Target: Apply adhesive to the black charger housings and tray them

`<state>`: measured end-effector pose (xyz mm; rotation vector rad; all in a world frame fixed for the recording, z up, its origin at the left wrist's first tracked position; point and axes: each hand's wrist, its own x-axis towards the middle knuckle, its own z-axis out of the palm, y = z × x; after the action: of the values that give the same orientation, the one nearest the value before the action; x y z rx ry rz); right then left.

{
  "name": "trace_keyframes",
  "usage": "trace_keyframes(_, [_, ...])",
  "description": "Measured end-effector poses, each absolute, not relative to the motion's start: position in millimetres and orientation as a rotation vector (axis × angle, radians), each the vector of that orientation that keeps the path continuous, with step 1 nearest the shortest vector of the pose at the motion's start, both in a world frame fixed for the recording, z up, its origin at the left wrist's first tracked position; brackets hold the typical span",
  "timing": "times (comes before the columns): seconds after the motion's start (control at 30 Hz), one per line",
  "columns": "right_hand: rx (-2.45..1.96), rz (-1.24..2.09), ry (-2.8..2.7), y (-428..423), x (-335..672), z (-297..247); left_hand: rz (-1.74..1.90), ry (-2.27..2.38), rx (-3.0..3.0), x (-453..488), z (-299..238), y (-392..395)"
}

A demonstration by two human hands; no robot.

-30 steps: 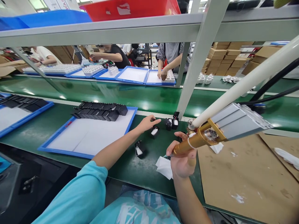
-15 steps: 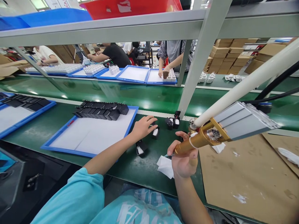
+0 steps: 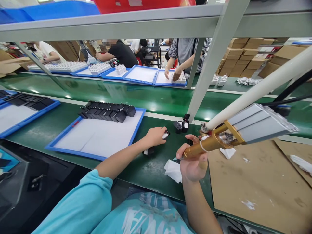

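My left hand is closed round a small black housing with a white inside, low over the green bench. Another black housing lies just below that wrist, partly hidden by it. My right hand grips a gold-barrelled dispenser with a silver block at its upper end, its thin tip pointing left. Under the tip lies a crumpled white tissue. Further back, by the post, stand more black housings with white insides, one with its lid up.
Left of my hands sits a blue-rimmed tray bearing rows of black housings. A second tray is at far left. Brown cardboard covers the right side. A white post and slanted pole rise ahead. Co-workers sit beyond the green belt.
My left hand has moved slightly right and closed on the black housing it was reaching over. The dispenser stays in my right hand. Across the belt, a co-worker's hands have shifted slightly.
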<state>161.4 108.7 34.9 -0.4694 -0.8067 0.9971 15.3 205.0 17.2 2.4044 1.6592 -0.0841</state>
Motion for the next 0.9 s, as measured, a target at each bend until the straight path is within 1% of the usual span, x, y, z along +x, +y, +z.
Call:
trace_keyframes(0.13, [-0.47, 0.99, -0.803, 108.8, 161.4, 34.9, -0.042, 1.53, 2.476, 13.0, 25.1, 196.5])
trace_keyframes(0.3, [-0.505, 0.976, -0.808, 109.6, 162.9, 36.2, 0.194, 1.449, 2.457, 14.0, 31.1, 139.1])
trace_keyframes(0.43, [-0.529, 0.96, -0.811, 110.2, 163.8, 37.9, 0.153, 1.435, 2.361, 9.3, 17.2, 91.3])
trace_keyframes(0.5, [-0.563, 0.945, -0.818, 110.2, 163.7, 38.8, 0.2, 1.479, 2.272, 4.8, 5.6, 78.8])
trace_keyframes(0.57, [-0.582, 0.938, -0.827, 110.0, 163.2, 39.3, 0.337, 1.514, 2.159, -0.3, -6.0, 74.6])
trace_keyframes(0.77, [-0.547, 0.965, -0.855, 107.3, 159.8, 39.7, 0.75, 1.416, 1.719, -9.1, -29.1, 80.4])
trace_keyframes(0.9, [-0.555, 0.999, -0.868, 104.1, 154.3, 41.9, 0.814, 1.468, 1.545, -5.8, -37.6, 78.7])
